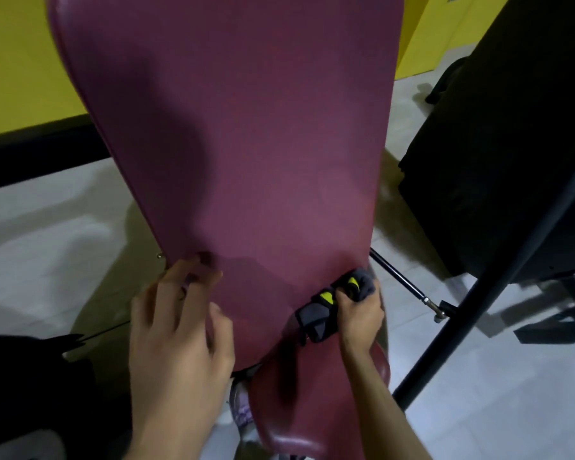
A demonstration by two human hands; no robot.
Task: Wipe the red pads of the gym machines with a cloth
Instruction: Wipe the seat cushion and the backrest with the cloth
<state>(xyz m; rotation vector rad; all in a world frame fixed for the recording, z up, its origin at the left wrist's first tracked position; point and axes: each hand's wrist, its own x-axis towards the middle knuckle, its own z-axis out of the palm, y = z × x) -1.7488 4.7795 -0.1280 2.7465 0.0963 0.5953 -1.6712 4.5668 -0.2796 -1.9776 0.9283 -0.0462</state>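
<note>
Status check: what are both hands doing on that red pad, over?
Left hand rests on pad, lower left edge. Right hand grips cloth against its lower right. Nothing blocking.

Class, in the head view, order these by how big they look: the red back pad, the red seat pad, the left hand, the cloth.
1. red back pad
2. red seat pad and left hand: alike; hand nearer camera, so unranked
3. cloth

Place: a gym
Padding: a long red back pad [246,144] tilted above a smaller glossy red seat pad [312,410]
Frame: a slanted black bar [498,277] and a thin strut [399,275] beside the pads
Room: yellow wall [20,61], pale tiled floor [512,410], a bulky black machine housing [512,144] on the right
</note>
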